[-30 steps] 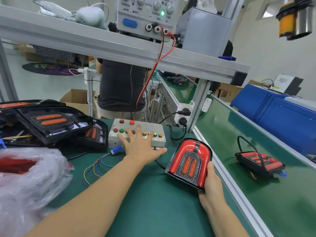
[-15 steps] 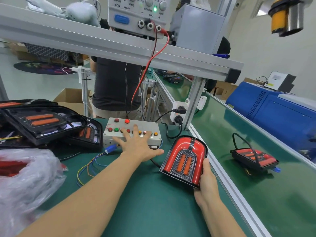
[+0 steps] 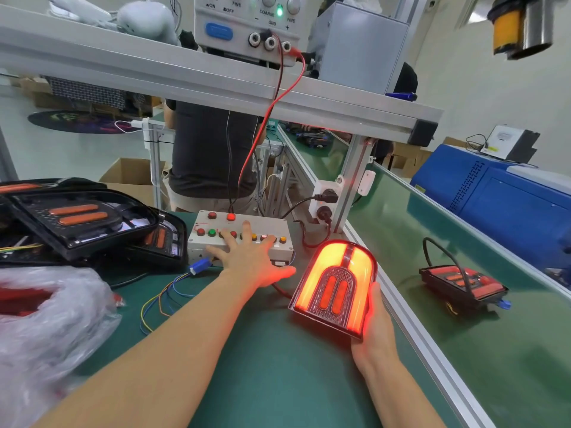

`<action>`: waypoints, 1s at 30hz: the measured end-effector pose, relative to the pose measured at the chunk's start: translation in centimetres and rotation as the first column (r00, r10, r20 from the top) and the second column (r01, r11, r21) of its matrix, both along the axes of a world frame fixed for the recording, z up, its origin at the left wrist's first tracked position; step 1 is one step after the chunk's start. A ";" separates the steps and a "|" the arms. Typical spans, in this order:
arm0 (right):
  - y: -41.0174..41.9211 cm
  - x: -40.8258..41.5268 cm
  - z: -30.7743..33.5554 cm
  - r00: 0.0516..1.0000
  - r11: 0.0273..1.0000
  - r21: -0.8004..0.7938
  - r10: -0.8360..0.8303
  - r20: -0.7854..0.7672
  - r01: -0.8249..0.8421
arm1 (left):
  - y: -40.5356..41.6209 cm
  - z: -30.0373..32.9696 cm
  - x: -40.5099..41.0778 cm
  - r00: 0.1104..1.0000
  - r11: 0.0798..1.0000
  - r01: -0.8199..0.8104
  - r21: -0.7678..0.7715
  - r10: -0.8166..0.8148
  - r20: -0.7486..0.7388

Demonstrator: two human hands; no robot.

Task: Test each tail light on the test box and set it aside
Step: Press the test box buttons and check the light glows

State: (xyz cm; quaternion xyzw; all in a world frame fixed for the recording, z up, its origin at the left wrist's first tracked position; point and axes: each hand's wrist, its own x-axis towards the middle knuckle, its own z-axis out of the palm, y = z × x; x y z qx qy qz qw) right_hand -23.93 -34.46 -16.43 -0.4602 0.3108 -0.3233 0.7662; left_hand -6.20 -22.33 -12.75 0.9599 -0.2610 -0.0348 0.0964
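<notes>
An arch-shaped red tail light stands tilted on the green mat, its outer band glowing bright orange-red. My right hand grips its right edge from behind. The grey test box with rows of coloured buttons sits just beyond. My left hand lies spread on the box's front row of buttons, fingers apart and pressing down. A blue connector with coloured wires lies at the box's front left.
Black-framed tail lights are stacked at the left, behind a crumpled plastic bag. Another tail light lies on the conveyor belt at the right. A power supply sits on the overhead shelf. A person stands behind the bench.
The tail light in my right hand has lit up bright orange-red; it was unlit before. My left hand stays spread on the test box buttons.
</notes>
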 end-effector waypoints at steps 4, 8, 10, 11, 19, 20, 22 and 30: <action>0.0 0.0 -0.2 1.000 1.000 0.003 0.000 -0.006 0.000 | 0.0 -0.2 0.0 1.000 1.000 -0.005 0.003 0.005 -0.003; 0.0 -0.1 -0.2 1.000 1.000 0.016 -0.001 0.002 0.001 | 0.0 -0.1 -0.1 1.000 1.000 -0.010 -0.007 0.010 -0.004; -0.1 -0.2 -0.2 1.000 1.000 0.023 0.000 0.008 -0.001 | 0.1 -0.1 -0.1 1.000 1.000 -0.010 -0.012 0.010 -0.005; -0.1 -0.2 -0.2 1.000 1.000 0.027 0.002 0.012 -0.002 | 0.1 -0.1 -0.2 1.000 1.000 -0.009 -0.010 0.009 0.000; -0.2 -0.4 -0.4 0.999 0.999 0.039 0.026 0.025 -0.027 | 0.3 -0.1 -0.5 0.999 1.000 0.007 -0.015 -0.006 0.047; -0.2 -0.4 -0.4 0.999 0.999 0.032 0.033 0.020 -0.033 | 0.3 -0.1 -0.5 0.996 1.000 0.022 -0.015 -0.020 0.086; -0.3 -0.4 -0.5 0.999 0.999 0.030 0.035 0.018 -0.036 | 0.3 -0.2 -0.4 0.987 0.998 0.057 0.005 -0.057 0.153; -0.2 -0.3 -0.3 0.997 0.996 0.079 0.025 0.070 -0.030 | 0.1 0.1 0.0 0.979 0.995 0.085 0.054 -0.093 0.182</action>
